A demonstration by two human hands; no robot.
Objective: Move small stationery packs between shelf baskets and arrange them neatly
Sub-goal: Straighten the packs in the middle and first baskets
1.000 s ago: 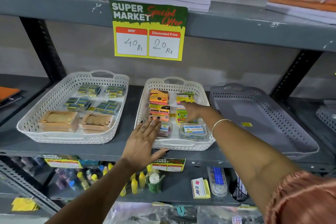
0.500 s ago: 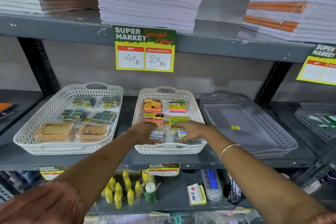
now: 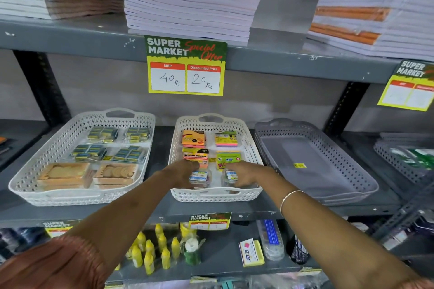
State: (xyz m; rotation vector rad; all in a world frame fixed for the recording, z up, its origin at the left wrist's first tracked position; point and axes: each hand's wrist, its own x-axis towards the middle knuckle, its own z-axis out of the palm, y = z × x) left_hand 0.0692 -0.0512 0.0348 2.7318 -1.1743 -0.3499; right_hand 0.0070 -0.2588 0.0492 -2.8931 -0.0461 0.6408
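Both my hands are inside the middle white basket (image 3: 216, 196), near its front. My left hand (image 3: 182, 172) is closed around a clear plastic pack with a blue-and-white label (image 3: 199, 177). On the right, a second clear pack (image 3: 231, 175) sits under the curled fingers of my right hand (image 3: 246, 175). Behind the hands lie colourful sticky-note packs: an orange one (image 3: 193, 138), a yellow-pink one (image 3: 226, 139), a green one (image 3: 227, 158) and a stacked pair (image 3: 195, 153).
A white basket (image 3: 77, 195) on the left holds blue-yellow packs and wooden pieces. An empty grey basket (image 3: 328, 185) stands to the right, another grey basket (image 3: 399, 162) beyond it. Paper stacks fill the shelf above; yellow bottles (image 3: 150, 253) stand on the shelf below.
A second ago my left hand hung open outside the basket's front; it has moved in onto the left clear pack. My right hand drew back from the green pack to the right clear pack.
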